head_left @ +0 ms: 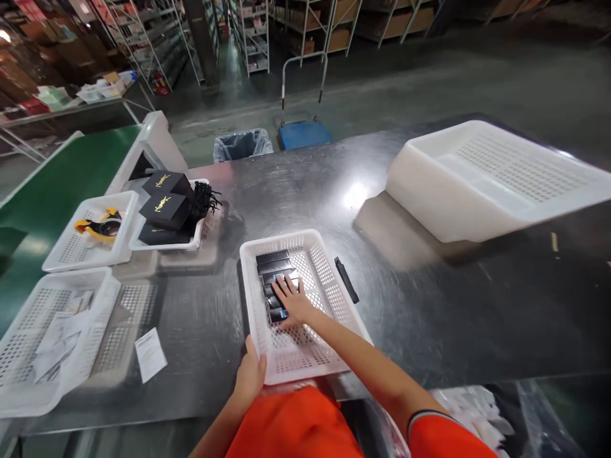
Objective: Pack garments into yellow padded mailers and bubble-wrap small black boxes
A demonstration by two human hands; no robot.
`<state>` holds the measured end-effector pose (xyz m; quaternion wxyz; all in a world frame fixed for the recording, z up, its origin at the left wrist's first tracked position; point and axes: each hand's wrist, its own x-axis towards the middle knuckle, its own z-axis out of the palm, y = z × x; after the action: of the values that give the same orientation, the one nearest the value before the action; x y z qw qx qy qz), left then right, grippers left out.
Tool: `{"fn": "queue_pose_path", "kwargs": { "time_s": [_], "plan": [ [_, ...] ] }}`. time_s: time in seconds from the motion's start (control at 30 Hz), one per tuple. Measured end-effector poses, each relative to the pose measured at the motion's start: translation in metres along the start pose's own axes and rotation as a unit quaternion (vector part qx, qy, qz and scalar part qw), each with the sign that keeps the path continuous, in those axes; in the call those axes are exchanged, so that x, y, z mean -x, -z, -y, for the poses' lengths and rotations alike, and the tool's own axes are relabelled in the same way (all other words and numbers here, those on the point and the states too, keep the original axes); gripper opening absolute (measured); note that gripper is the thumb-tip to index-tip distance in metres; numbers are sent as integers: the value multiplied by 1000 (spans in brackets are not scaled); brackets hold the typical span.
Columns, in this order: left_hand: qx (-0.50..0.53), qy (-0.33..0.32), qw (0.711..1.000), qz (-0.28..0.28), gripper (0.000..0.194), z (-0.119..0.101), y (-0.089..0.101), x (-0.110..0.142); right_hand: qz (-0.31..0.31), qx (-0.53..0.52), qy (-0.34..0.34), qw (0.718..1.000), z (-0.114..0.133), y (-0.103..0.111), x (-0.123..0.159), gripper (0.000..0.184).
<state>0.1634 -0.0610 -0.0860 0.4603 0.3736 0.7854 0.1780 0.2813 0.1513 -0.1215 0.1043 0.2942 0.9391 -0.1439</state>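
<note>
A white perforated basket [329,280] sits on the metal table just in front of me. Several small black boxes [273,264] lie in a row along its left side. My right hand [293,300] reaches into the basket with fingers spread flat on the nearer boxes. My left hand [251,374] grips the basket's near left rim, thumb over the edge. A black pen-like stick [346,280] lies on the table just right of the basket.
At left stand a white tray with black gold-logo boxes [166,208], a basket with a yellow tape dispenser [99,226] and a basket of papers [57,337]. A paper slip [150,353] lies nearby. A large white crate [496,178] sits upside-down at right. A green conveyor [57,184] runs at left.
</note>
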Motion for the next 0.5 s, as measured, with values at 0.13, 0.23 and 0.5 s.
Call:
{"fn": "queue_pose_path", "kwargs": {
  "time_s": [0.13, 0.23, 0.5],
  "plan": [
    [-113, -62, 983, -134, 77, -10, -2, 2, -67, -155, -108, 980, -7, 32, -20, 83],
    [-222, -217, 924, -223, 78, -35, 7, -13, -181, -346, -230, 891, -12, 37, -7, 72],
    [-294, -271, 906, -136, 63, -154, 50, -137, -132, -825, -432, 339, 34, -13, 78, 31]
  ]
}}
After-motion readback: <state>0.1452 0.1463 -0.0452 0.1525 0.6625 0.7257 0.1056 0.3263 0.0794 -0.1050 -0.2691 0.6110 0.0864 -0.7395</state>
